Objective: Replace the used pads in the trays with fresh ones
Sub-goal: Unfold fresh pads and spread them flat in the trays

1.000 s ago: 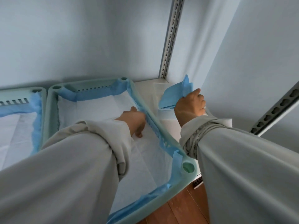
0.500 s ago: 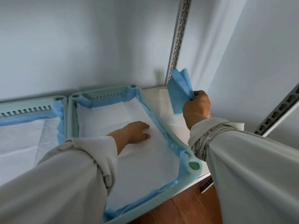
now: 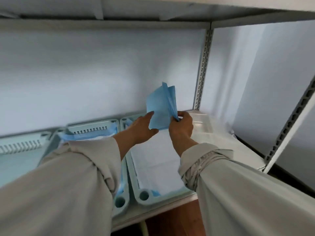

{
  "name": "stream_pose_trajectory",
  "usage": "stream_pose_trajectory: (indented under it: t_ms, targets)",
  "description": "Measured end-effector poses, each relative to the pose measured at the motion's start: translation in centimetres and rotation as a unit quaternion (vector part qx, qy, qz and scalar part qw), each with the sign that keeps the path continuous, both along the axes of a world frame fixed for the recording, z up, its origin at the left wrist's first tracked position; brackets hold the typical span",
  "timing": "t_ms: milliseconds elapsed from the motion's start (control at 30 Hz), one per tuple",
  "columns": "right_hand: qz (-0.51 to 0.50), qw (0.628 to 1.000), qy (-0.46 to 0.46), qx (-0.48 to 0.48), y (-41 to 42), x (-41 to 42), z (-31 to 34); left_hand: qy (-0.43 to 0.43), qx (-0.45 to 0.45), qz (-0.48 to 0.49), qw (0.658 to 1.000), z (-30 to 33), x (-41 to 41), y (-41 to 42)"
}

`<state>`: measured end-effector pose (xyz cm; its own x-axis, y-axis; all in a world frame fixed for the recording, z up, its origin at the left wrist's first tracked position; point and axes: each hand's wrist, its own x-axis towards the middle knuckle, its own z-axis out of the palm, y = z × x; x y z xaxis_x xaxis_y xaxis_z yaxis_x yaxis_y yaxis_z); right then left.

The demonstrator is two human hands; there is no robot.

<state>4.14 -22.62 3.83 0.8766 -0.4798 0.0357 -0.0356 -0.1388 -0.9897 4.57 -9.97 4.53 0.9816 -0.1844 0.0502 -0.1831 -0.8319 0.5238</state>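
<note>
The right hand [image 3: 181, 129] pinches a folded blue pad [image 3: 161, 109] by its lower corner and holds it upright above the far end of the right tray [image 3: 136, 183], near the shelf's back wall. At nine o'clock from that pinch, the left hand [image 3: 142, 127] touches the pad's other lower edge, fingers fairly straight; whether it grips yet I cannot tell. The tray below is already lined with a white pad [image 3: 156, 160]. The middle tray [image 3: 92, 127], at nine o'clock, also shows blue edging, and a third tray [image 3: 18, 143] lies further left. A clear box [image 3: 201, 122] sits at three o'clock. If the folds are pulled apart unevenly, the thin sheet could tear or slip from the pinch and drop crumpled onto the lined tray.
</note>
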Motion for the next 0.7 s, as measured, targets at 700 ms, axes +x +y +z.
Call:
stream_pose_trajectory:
  t_ms: [700]
  targets:
    - [0.281, 0.957, 0.03, 0.063, 18.5, -12.8, -4.5, 0.043, 0.016, 0.173, 0.984, -1.5, -14.1, 19.0]
